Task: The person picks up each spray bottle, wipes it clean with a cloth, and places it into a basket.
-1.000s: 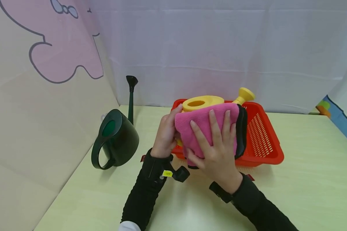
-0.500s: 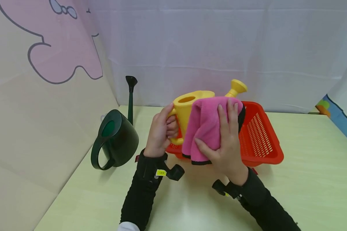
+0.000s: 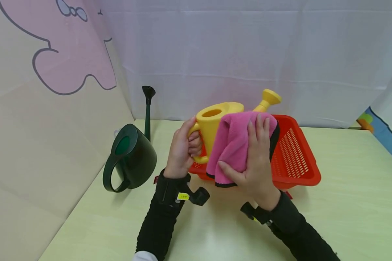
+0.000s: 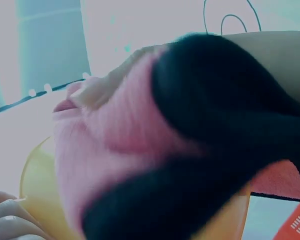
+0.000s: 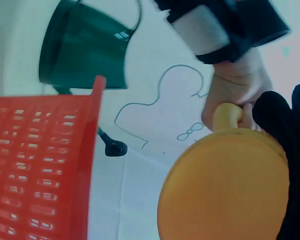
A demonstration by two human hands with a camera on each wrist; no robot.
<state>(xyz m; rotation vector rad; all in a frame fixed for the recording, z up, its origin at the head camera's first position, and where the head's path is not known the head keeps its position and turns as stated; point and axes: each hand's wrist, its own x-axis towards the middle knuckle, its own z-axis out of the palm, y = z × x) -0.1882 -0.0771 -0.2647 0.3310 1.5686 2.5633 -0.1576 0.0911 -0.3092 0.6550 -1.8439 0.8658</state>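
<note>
My left hand (image 3: 182, 150) grips the handle of a yellow watering can (image 3: 209, 127), its fingers wrapped through the loop. My right hand (image 3: 258, 166) presses a pink cloth (image 3: 234, 145) with black backing and edging against the can's side. Its fingers lie straight over the fabric, thumb spread apart. Most of the can's body is covered by the cloth, while its spout head (image 3: 270, 97) shows above. The can is held up over the red basket, and its round base (image 5: 225, 185) faces the right wrist view. In the left wrist view, the cloth (image 4: 105, 145) appears folded and blurred.
A red plastic basket (image 3: 308, 170) with slotted walls stands on the pale table (image 3: 352, 203) behind the hands. To the left sits a dark green watering can (image 3: 140, 163) with its long spout toward the back curtain (image 3: 235, 54).
The yellow can has risen and shifted slightly left, showing more of its body and handle. The cloth has moved right along its side with my right hand and is more bunched. Little differs in the last half second.
</note>
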